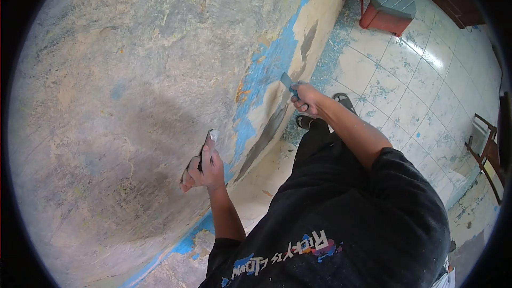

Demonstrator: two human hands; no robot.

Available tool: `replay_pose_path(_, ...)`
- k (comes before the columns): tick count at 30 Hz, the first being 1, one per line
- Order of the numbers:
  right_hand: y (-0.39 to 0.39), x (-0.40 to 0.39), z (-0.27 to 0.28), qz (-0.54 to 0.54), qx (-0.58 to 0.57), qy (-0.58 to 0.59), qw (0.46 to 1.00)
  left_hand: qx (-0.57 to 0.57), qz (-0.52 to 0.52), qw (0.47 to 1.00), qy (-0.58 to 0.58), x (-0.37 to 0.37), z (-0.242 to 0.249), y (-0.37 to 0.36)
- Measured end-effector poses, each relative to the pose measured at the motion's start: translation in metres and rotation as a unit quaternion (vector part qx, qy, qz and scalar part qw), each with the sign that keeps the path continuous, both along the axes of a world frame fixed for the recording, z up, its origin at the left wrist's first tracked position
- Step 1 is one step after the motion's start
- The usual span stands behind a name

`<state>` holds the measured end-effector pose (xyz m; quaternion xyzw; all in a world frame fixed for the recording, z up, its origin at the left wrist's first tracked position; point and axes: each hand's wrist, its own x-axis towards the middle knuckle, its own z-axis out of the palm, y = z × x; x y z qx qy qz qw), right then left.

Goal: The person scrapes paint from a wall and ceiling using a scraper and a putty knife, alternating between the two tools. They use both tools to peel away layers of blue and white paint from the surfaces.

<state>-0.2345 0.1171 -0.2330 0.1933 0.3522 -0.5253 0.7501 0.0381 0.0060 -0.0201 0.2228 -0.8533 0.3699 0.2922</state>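
Blue scraper (286, 81) in right-hand fingers (305, 96)

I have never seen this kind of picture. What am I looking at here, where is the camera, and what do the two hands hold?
This is one picture from a camera worn on a person's head; it looks down along the body, and the wide lens bends everything. There is no machine. The left hand presses a flat scraper against the wall, whose blue paint is mostly scraped off. The right hand holds a second, blue-bladed scraper near the wall's peeling paint. Below is a tiled floor speckled with paint flakes, with a red stool farther away.
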Motion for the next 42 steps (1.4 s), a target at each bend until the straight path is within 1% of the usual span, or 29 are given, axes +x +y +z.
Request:
replay_pose_path(2, 0.0, 0.0, 0.018, -0.001, -0.019, 0.015, 1.0, -0.019, -0.024, 0.999, -0.031, -0.027, 0.016, 0.006)
replay_pose_path(3, -0.004, 0.006, 0.004, -0.002, -0.005, -0.006, 1.0, -0.024, -0.033, 0.998, -0.056, -0.03, 0.025, 0.013)
replay_pose_path(5, -0.017, 0.007, -0.036, -0.004, 0.028, -0.039, 0.999, -0.037, -0.019, 0.997, -0.059, -0.026, 0.026, 0.016)
replay_pose_path(6, -0.016, 0.001, -0.031, -0.003, 0.022, -0.023, 1.0, -0.048, -0.012, 0.997, -0.053, -0.028, 0.022, 0.014)
replay_pose_path(8, -0.014, 0.004, -0.021, 0.001, 0.008, -0.001, 1.0, -0.036, 0.003, 0.999, -0.033, -0.015, 0.008, 0.006)
replay_pose_path(11, 0.0, 0.002, -0.001, -0.004, -0.017, -0.014, 1.0, -0.032, 0.017, 0.999, -0.031, -0.003, 0.008, 0.005)
replay_pose_path(14, -0.01, 0.005, -0.041, -0.011, 0.02, -0.045, 0.999, -0.036, 0.027, 0.998, -0.033, -0.005, 0.005, 0.007)
replay_pose_path(17, -0.006, 0.008, -0.01, -0.005, -0.009, 0.02, 1.0, -0.042, 0.013, 0.998, -0.051, -0.015, 0.014, 0.009)
replay_pose_path(20, 0.0, 0.008, -0.003, 0.004, -0.029, 0.023, 0.999, -0.039, 0.01, 0.998, -0.057, -0.015, 0.015, 0.01)
replay_pose_path(23, -0.011, 0.008, -0.043, -0.007, 0.01, 0.017, 1.0, -0.032, 0.029, 0.998, -0.041, -0.002, 0.005, 0.009)
replay_pose_path(26, -0.011, 0.005, -0.006, -0.002, 0.003, 0.007, 1.0, -0.037, 0.031, 0.998, -0.037, -0.003, 0.005, 0.004)
replay_pose_path(29, 0.0, 0.009, 0.005, -0.008, -0.033, 0.018, 0.999, -0.026, 0.031, 0.999, -0.033, -0.001, 0.004, 0.005)
replay_pose_path(32, -0.009, 0.014, -0.048, -0.026, 0.005, 0.012, 1.0, -0.021, 0.036, 0.998, -0.038, 0.002, 0.004, 0.008)
replay_pose_path(35, -0.003, 0.011, -0.017, -0.024, -0.028, 0.012, 0.999, -0.027, 0.031, 0.998, -0.037, 0.0, 0.002, 0.003)
replay_pose_path(38, 0.003, 0.01, -0.01, -0.025, -0.04, 0.003, 0.999, -0.015, 0.038, 0.999, -0.033, 0.003, 0.0, 0.003)
replay_pose_path(41, -0.006, 0.013, -0.053, -0.008, -0.001, 0.056, 0.998, -0.016, 0.046, 0.998, -0.033, 0.002, 0.001, 0.007)
replay_pose_path(42, -0.008, 0.011, -0.049, -0.001, -0.008, 0.064, 0.998, -0.021, 0.045, 0.998, -0.034, 0.0, 0.002, 0.006)
